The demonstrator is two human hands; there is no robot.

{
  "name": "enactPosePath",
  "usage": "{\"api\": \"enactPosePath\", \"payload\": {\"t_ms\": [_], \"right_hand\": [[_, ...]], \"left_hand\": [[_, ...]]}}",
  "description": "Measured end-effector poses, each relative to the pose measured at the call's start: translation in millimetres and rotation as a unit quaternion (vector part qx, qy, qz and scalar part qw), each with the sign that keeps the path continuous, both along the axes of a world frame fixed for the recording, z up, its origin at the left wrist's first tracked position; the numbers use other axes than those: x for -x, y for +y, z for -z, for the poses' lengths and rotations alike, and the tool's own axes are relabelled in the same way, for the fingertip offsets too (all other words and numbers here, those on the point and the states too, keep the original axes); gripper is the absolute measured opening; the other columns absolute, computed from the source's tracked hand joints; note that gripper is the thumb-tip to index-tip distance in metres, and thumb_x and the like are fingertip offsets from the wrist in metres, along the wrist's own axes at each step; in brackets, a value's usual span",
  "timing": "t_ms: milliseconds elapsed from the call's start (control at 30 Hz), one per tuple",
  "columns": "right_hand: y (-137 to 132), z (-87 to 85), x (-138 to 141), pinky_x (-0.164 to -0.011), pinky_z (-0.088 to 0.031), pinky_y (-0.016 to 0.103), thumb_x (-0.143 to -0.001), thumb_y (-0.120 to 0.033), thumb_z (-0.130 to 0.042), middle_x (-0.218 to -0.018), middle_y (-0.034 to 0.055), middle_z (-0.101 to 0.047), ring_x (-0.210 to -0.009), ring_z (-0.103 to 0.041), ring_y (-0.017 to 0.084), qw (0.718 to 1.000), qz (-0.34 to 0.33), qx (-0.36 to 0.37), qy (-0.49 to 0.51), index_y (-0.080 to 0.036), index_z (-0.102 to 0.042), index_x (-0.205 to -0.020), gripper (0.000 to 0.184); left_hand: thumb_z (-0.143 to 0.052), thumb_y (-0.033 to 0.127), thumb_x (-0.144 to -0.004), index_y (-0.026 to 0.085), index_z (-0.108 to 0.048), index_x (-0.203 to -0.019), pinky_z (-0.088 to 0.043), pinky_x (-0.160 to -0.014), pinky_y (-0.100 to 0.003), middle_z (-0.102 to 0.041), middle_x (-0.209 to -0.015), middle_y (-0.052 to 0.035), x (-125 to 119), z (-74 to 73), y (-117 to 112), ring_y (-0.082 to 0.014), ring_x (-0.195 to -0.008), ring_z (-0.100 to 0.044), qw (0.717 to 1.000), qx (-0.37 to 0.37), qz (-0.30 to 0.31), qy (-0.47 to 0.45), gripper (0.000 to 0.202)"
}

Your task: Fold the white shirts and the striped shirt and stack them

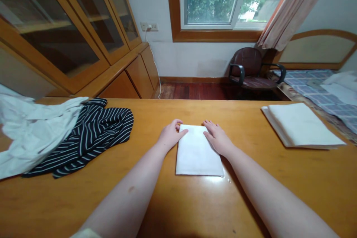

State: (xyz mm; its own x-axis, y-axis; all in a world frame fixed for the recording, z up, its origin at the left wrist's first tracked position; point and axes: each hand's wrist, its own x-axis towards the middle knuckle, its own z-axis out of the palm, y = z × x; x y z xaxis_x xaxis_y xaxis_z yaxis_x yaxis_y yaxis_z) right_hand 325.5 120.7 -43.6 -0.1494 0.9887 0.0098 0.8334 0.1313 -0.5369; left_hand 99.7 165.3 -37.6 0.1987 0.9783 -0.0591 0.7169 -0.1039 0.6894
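Observation:
A small white cloth point(197, 154), folded into a neat rectangle, lies flat on the wooden table point(178, 200) in front of me. My left hand point(170, 134) rests at its far left corner, thumb on the cloth and fingers curled at the edge. My right hand point(216, 137) lies flat and open on the far right corner, fingers stretched out. Neither hand lifts the cloth.
A crumpled white garment point(30, 130) and a black striped garment point(92, 134) lie at the table's left. A stack of folded white cloths point(301, 124) sits at the right. Beyond the table stand a glass-door cabinet point(69, 33), a chair point(251, 68) and a bed point(323, 89).

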Motion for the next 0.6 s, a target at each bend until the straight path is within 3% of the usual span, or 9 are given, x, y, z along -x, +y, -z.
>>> {"api": "enactPosePath", "payload": {"t_ms": [133,300,367,467,600], "right_hand": [[0,1.0,-2,-0.110,-0.029,0.040,-0.090,-0.032,-0.041,-0.139,0.0106,-0.049,-0.130,-0.042,0.021,0.997,0.044,-0.033,0.058,-0.015,-0.051,-0.132,0.047],[5,-1.2,-14,-0.091,-0.044,0.035,-0.085,-0.033,-0.045,-0.107,0.0109,-0.068,-0.101,-0.060,0.022,0.980,0.173,-0.062,0.071,-0.014,-0.068,-0.105,0.035],[6,-2.6,-19,-0.085,-0.045,0.034,-0.084,-0.032,-0.043,-0.097,0.0096,-0.070,-0.094,-0.061,0.022,0.976,0.198,-0.064,0.065,-0.016,-0.070,-0.093,0.032],[5,-6.1,-24,-0.073,-0.043,0.029,-0.084,-0.031,-0.042,-0.091,0.0076,-0.070,-0.085,-0.061,0.020,0.965,0.247,-0.048,0.072,-0.017,-0.068,-0.090,0.030],[0,-12.5,-22,-0.056,-0.034,0.026,-0.088,-0.042,-0.037,-0.070,0.0053,-0.066,-0.067,-0.057,0.018,0.971,0.237,-0.004,0.036,-0.019,-0.064,-0.072,0.039]], "left_hand": [[-0.055,0.043,-0.081,0.024,-0.060,-0.106,-0.041,-0.065,-0.026,-0.067,-0.085,-0.0013,1,-0.8,0,-0.0167,-0.076,-0.061,1.000,-0.015,0.012,0.003,0.032],[-0.051,0.044,-0.083,0.023,-0.063,-0.099,-0.040,-0.062,-0.025,-0.064,-0.077,-0.0005,3,0.6,1,-0.0160,-0.070,-0.057,1.000,-0.011,0.020,0.002,0.029],[-0.052,0.044,-0.082,0.022,-0.063,-0.099,-0.040,-0.062,-0.025,-0.064,-0.077,-0.0002,3,1.2,1,-0.0156,-0.069,-0.057,1.000,-0.008,0.016,-0.006,0.030],[-0.052,0.043,-0.082,0.022,-0.063,-0.099,-0.039,-0.062,-0.025,-0.064,-0.077,-0.0003,3,0.2,1,-0.0155,-0.069,-0.057,1.000,-0.005,0.016,-0.006,0.029],[-0.052,0.042,-0.082,0.023,-0.064,-0.098,-0.039,-0.062,-0.025,-0.064,-0.078,-0.0004,2,-1.8,1,-0.0159,-0.070,-0.056,1.000,-0.009,0.019,0.005,0.028]]}}
